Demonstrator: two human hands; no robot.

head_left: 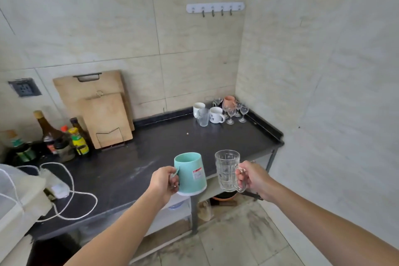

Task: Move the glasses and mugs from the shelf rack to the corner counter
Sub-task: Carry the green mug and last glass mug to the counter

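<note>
My left hand (pixel 164 182) grips the handle of a mint-green mug (pixel 191 174) with a white base and a red label. A clear faceted glass mug (pixel 226 170) is held by its handle in my right hand (pixel 252 178). Both are upright in the air over the front edge of the dark counter (pixel 151 153). In the far corner stand two white mugs (pixel 216 114), a clear tumbler (pixel 203 117), a pink mug (pixel 228 101) and several wine glasses (pixel 235 111).
Two wooden cutting boards (pixel 101 110) lean on the back wall. Sauce bottles (pixel 62 136) crowd the left. A white power strip with its cord (pixel 58 188) lies front left. A hook rail (pixel 216 7) hangs on the wall. Shelves sit under the counter.
</note>
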